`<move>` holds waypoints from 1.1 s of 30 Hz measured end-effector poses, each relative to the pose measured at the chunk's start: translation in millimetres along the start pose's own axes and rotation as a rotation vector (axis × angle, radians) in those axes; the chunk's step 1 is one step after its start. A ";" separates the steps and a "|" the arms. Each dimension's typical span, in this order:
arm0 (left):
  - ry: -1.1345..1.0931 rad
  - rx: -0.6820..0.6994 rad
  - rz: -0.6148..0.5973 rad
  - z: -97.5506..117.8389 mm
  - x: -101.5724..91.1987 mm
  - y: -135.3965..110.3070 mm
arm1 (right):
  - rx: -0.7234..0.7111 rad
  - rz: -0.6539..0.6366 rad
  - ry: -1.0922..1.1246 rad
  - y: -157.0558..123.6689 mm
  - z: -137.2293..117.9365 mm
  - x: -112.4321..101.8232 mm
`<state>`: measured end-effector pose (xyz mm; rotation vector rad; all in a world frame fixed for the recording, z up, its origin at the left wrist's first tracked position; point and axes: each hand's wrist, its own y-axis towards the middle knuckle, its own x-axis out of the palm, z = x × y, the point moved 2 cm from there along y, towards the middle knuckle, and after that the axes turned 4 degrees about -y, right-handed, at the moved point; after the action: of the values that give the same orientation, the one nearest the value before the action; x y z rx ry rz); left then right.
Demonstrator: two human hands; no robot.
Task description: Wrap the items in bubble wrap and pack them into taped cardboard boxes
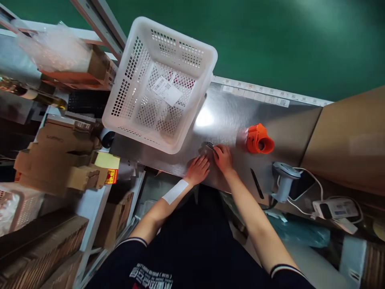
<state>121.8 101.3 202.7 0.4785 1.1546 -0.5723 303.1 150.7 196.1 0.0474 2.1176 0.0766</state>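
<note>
Both my hands rest on a shiny metal table (pixel 228 116) near its front edge. My left hand (pixel 198 168) lies palm down with curled fingers; a white label sticks to its wrist. My right hand (pixel 223 157) is closed around a small dark object (pixel 209 145) that pokes out past the fingers; I cannot make out what it is. A white perforated plastic basket (pixel 126 92) stands just left of the hands, with paper labels lying on its bottom.
An orange tape dispenser (pixel 258 139) sits right of my hands. A grey barcode scanner (pixel 284 180), a black pen (pixel 257 183) and a white device with cables lie further right. A large cardboard box (pixel 351 136) stands at right. Shelves with cardboard boxes fill the left.
</note>
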 end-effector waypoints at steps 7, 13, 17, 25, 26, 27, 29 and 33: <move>-0.038 -0.228 -0.028 -5.9 -12.6 18.4 | 0.035 0.020 0.064 -11.4 3.5 5.7; -0.024 -0.284 -0.128 -4.1 -29.0 46.0 | 0.019 0.095 0.073 -10.9 0.6 3.0; -0.022 -0.279 -0.174 -2.7 -28.6 39.4 | -0.013 0.135 0.135 -17.8 -12.6 -3.1; -0.014 -0.257 -0.229 -1.0 -21.9 24.7 | 0.159 -0.041 0.126 -2.4 -20.3 -5.5; -0.021 -0.253 -0.223 -1.0 -21.6 24.5 | 0.158 -0.095 0.088 2.9 -18.7 -4.8; -0.029 -0.245 -0.215 -0.5 -21.3 23.5 | 0.155 -0.140 0.054 7.6 -17.4 -4.3; -0.038 -0.215 -0.189 2.4 -20.2 16.9 | 0.141 -0.198 0.005 13.3 -17.3 -4.1; -0.078 -0.161 -0.151 14.5 -14.8 -15.2 | 0.113 -0.198 -0.076 7.2 -31.1 -5.1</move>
<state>118.0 83.2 220.5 0.2309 1.1572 -0.6173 279.2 156.4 217.2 -0.0913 2.0378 -0.1601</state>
